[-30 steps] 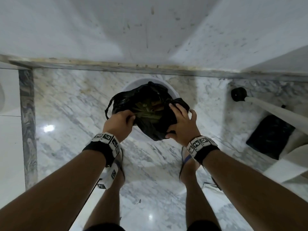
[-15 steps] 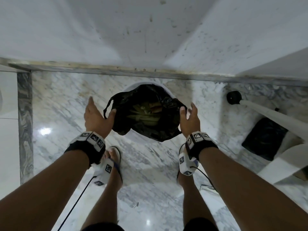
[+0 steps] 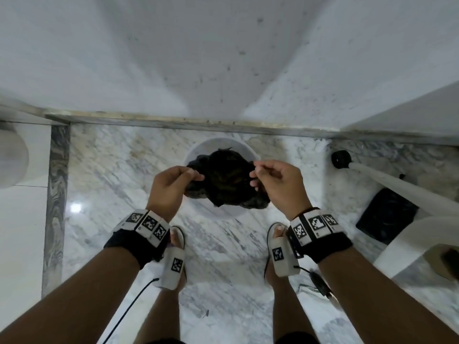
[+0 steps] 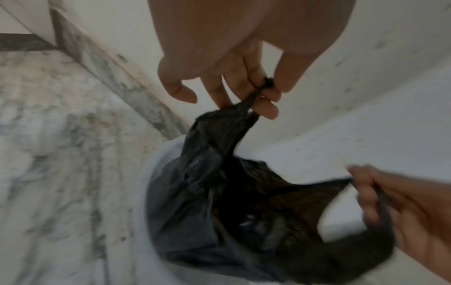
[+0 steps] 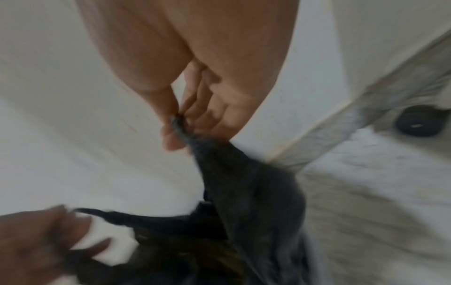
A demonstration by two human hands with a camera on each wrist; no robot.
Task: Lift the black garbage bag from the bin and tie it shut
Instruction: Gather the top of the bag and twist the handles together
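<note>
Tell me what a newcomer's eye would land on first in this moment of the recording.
First, the black garbage bag in mid-frame, stretched open between the left hand and the right hand, each pinching one side of its top edge. Just beneath it sits the white bin on the marble floor, close to the wall. Off to the right, a dark flat object lies on the floor.

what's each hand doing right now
Left hand: pinching one gathered edge of the crinkled black plastic garbage bag.
Right hand: pinching the opposite edge of it.
</note>
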